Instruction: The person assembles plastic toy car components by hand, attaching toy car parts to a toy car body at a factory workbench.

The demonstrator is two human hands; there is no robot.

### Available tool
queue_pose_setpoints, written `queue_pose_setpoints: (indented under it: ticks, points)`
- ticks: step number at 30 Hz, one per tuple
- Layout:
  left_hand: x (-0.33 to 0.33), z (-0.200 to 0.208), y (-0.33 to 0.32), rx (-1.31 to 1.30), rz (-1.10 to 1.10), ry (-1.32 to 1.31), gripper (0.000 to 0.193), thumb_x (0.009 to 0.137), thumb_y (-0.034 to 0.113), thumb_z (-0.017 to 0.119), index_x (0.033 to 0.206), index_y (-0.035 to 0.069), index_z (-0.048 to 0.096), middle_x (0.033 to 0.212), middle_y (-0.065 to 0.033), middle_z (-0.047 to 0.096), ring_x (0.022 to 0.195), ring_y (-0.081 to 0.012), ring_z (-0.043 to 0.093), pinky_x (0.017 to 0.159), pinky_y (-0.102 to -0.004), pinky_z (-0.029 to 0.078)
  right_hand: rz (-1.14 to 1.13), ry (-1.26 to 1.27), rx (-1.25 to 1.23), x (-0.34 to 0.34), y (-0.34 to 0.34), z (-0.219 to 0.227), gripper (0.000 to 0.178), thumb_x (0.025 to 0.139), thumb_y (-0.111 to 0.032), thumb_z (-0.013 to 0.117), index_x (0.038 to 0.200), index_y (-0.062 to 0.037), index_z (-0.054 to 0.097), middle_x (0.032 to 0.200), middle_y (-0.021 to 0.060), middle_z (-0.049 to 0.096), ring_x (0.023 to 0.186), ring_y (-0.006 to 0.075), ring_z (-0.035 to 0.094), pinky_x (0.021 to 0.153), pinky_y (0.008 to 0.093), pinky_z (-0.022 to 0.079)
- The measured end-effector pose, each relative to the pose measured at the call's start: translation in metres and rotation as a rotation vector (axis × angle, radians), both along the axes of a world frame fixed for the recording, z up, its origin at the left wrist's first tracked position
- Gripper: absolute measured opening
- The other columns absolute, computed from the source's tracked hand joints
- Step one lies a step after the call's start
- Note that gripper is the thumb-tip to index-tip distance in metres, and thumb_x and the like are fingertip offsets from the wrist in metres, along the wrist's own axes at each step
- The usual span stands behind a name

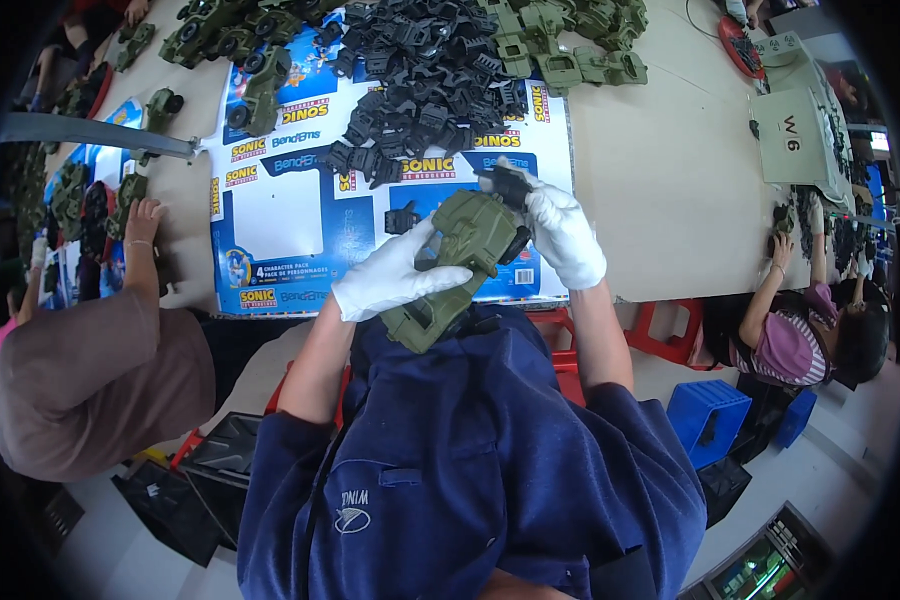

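My left hand, in a white glove, is closed round an olive-green toy vehicle held tilted above the table's front edge. A dark wheel shows on the vehicle's right side. In my right hand, also gloved, a small black plastic part is pinched by the fingers at the vehicle's far end; whether the two touch I cannot tell. A single loose black part lies on the printed sheet just beyond my left hand. Farther back is a heap of similar black parts.
Green vehicle bodies are piled at back right, wheeled vehicles at back left. A printed cardboard sheet covers the table before me. A metal bar juts in from the left. Co-workers sit on both sides; a blue crate stands lower right.
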State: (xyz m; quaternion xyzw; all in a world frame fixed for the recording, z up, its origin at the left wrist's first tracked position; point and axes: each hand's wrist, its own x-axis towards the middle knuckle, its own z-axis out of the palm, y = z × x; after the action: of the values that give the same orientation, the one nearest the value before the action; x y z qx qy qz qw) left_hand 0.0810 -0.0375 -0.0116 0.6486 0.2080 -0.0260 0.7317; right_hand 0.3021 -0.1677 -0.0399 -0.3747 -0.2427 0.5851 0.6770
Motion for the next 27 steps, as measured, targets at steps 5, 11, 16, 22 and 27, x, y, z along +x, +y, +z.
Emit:
queue_pose_setpoints:
  ticks: [5, 11, 16, 22, 27]
  points:
    - [0.006, 0.012, -0.001, -0.049, 0.037, 0.091, 0.081, 0.084, 0.037, 0.076, 0.147, 0.005, 0.036, 0.125, -0.0151, 0.06, 0.117, -0.021, 0.056, 0.099, -0.0325, 0.044, -0.009, 0.0, 0.053, -0.003, 0.0, -0.016, 0.04, 0.096, -0.025, 0.061, 0.123, 0.0049, 0.06, 0.144, 0.0198, 0.047, 0.127, 0.0259, 0.05, 0.108, 0.0379, 0.038]
    - [0.005, 0.01, -0.003, -0.046, 0.116, 0.097, 0.075, 0.084, 0.034, 0.076, 0.144, 0.006, 0.042, 0.115, -0.0121, 0.064, 0.104, -0.0166, 0.06, 0.09, -0.0297, 0.048, -0.042, -0.007, -0.013, -0.005, 0.001, -0.024, 0.051, 0.092, -0.033, 0.064, 0.121, 0.0086, 0.056, 0.145, 0.0211, 0.046, 0.131, 0.0275, 0.046, 0.111, 0.0392, 0.034]
    - [0.007, 0.009, -0.004, -0.051, 0.115, 0.097, 0.073, 0.084, 0.034, 0.076, 0.143, 0.006, 0.045, 0.108, -0.0101, 0.063, 0.098, -0.0147, 0.06, 0.086, -0.0287, 0.049, -0.038, -0.048, -0.001, -0.004, 0.0, -0.03, 0.072, 0.089, -0.041, 0.066, 0.135, 0.0102, 0.047, 0.146, 0.0192, 0.045, 0.132, 0.0272, 0.045, 0.113, 0.0396, 0.031]
    - [0.005, 0.008, -0.003, -0.071, 0.111, 0.124, 0.074, 0.083, 0.035, 0.077, 0.144, 0.006, 0.044, 0.102, -0.0087, 0.062, 0.095, -0.0144, 0.059, 0.084, -0.0283, 0.049, -0.007, -0.12, -0.03, -0.004, -0.001, -0.018, 0.073, 0.089, -0.043, 0.065, 0.136, 0.0085, 0.047, 0.145, 0.0182, 0.045, 0.132, 0.0258, 0.044, 0.113, 0.0386, 0.03]
    - [0.004, 0.011, -0.005, -0.162, 0.124, 0.087, 0.076, 0.084, 0.034, 0.076, 0.145, 0.007, 0.042, 0.101, -0.0083, 0.065, 0.095, -0.0144, 0.061, 0.084, -0.0285, 0.049, 0.06, -0.301, -0.01, 0.005, -0.004, -0.016, 0.07, 0.089, -0.043, 0.064, 0.137, 0.0045, 0.049, 0.14, 0.0156, 0.051, 0.128, 0.025, 0.048, 0.11, 0.0393, 0.034]
